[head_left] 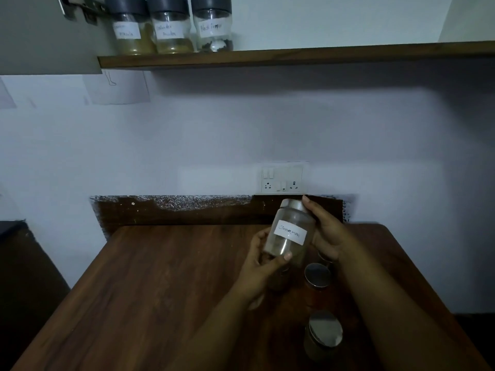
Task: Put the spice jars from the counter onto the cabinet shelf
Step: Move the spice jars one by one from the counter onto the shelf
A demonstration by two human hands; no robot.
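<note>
A glass jar labelled cinnamon point(290, 231) with a metal lid is held tilted above the wooden counter point(150, 290). My left hand point(263, 259) grips its bottom, thumb across the front. My right hand point(325, 231) grips its upper side and lid. Below them on the counter stand more metal-lidded jars: one with reddish contents point(318, 277), one nearer me point(324, 334), and others partly hidden behind my hands. Three dark-lidded labelled jars point(170, 25) stand on the wooden shelf point(321, 56) at its left end.
An open cabinet door with a hinge point(48, 33) hangs at the top left beside the shelf. A switch and socket plate point(282, 178) is on the wall behind the counter. The shelf's right part carries nothing in view.
</note>
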